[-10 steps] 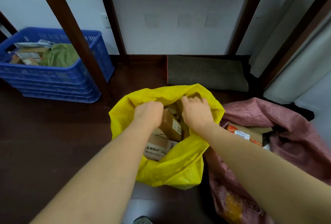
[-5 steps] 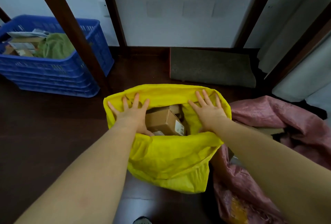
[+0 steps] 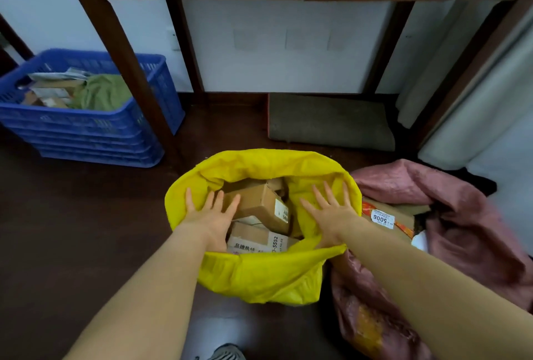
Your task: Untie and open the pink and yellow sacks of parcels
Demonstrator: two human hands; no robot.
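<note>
Dark wooden floor: I log it as the base of everything below.

Dark wood furniture frame: legs rise at far left and far right, against a white wall.

Blue crate: far left, slotted plastic, holding paper packets and a green cloth.

Pink sack: near right, slumped on the floor and touching the yellow sack; woven, dull rose, crumpled. Its mouth lies open, and I see a labelled carton inside marked 5006.

Yellow sack: centre near, standing upright on the floor. Bright, thin, glossy material; the mouth is untied and spread into a wide ring, its rim rolled outward.

Grey mat: far centre, lying along the wall's foot.

Cardboard boxes: brown, with white labels, stacked loosely inside the yellow sack.

Left hand: fingers splayed flat, gripping nothing, pressing the sack's inner left wall.

Right hand: likewise spread wide, grasping nothing, pressed against the inner right wall.
</note>
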